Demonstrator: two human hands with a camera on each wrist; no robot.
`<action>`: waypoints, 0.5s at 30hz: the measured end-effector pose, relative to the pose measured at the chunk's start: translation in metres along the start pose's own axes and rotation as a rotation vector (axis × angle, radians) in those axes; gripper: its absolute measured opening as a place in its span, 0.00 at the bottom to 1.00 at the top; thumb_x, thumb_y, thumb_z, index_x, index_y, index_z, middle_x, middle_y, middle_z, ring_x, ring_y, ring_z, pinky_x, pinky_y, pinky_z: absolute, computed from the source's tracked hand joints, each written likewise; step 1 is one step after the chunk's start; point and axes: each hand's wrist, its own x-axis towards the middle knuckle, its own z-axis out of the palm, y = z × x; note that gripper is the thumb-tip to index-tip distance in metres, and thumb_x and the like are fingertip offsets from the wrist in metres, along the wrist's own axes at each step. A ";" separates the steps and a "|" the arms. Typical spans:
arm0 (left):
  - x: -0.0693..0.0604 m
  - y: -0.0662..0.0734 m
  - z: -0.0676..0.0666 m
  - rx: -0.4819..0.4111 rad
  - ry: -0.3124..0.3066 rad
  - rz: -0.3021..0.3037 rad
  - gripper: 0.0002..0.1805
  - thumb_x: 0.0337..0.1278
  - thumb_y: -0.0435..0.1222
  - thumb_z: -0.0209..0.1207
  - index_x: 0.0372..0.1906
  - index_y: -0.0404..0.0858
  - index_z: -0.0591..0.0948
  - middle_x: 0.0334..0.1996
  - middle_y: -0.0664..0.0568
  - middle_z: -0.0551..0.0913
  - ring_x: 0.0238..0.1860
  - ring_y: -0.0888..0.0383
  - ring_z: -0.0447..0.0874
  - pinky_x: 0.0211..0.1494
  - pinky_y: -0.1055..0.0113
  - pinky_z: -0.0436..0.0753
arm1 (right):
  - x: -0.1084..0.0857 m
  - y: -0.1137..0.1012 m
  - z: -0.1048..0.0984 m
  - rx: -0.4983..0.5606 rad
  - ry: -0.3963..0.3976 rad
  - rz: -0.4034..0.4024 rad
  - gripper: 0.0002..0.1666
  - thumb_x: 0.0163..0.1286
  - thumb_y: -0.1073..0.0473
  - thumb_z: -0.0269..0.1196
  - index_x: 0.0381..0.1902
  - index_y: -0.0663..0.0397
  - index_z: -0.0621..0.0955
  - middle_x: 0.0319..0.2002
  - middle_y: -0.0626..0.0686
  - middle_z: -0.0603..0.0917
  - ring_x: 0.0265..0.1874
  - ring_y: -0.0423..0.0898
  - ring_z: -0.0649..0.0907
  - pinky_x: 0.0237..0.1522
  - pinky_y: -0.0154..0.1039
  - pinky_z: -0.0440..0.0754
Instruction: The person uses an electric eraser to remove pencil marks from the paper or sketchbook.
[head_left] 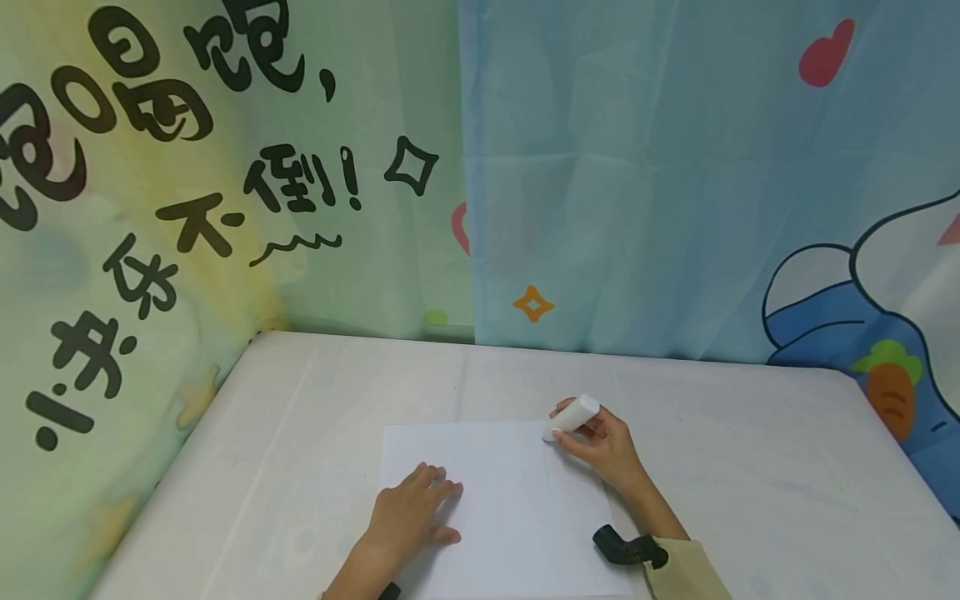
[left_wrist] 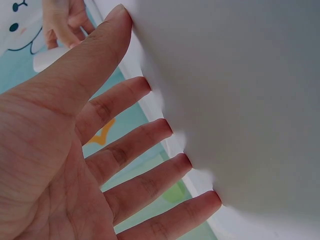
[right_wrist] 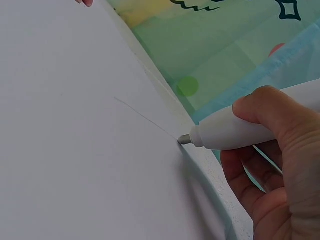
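A white sheet of paper (head_left: 495, 508) lies on the white table. The right hand (head_left: 603, 446) grips a thick white pen-like tool (head_left: 573, 417) at the sheet's upper right corner. In the right wrist view the tool (right_wrist: 235, 127) has a metal tip that touches the paper (right_wrist: 90, 150) near its edge, where a thin faint line ends. Fingers and thumb of the right hand (right_wrist: 280, 160) curl round its body. The left hand (head_left: 408, 517) rests on the left part of the sheet; in the left wrist view the left hand (left_wrist: 95, 135) has its fingers spread, fingertips on the paper (left_wrist: 235, 100).
The table (head_left: 322, 417) reaches back to a green and blue printed curtain (head_left: 637, 183) with dark characters, hearts and a carrot. A black strap (head_left: 630, 547) is at the right wrist, by a pale sleeve (head_left: 686, 571).
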 end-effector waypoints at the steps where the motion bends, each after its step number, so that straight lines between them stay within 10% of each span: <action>1: 0.000 0.000 0.000 -0.001 0.000 0.001 0.30 0.39 0.57 0.69 0.52 0.51 0.82 0.52 0.54 0.81 0.57 0.51 0.81 0.31 0.61 0.87 | 0.000 0.000 0.000 0.000 0.000 -0.002 0.23 0.49 0.85 0.65 0.45 0.79 0.75 0.42 0.43 0.85 0.44 0.33 0.83 0.47 0.24 0.80; 15: 0.001 -0.001 0.004 0.015 0.005 0.003 0.30 0.39 0.58 0.68 0.52 0.52 0.82 0.52 0.55 0.81 0.57 0.52 0.81 0.30 0.62 0.87 | 0.000 0.002 -0.001 0.005 -0.011 -0.002 0.23 0.50 0.85 0.65 0.46 0.79 0.75 0.42 0.44 0.85 0.45 0.33 0.83 0.48 0.24 0.80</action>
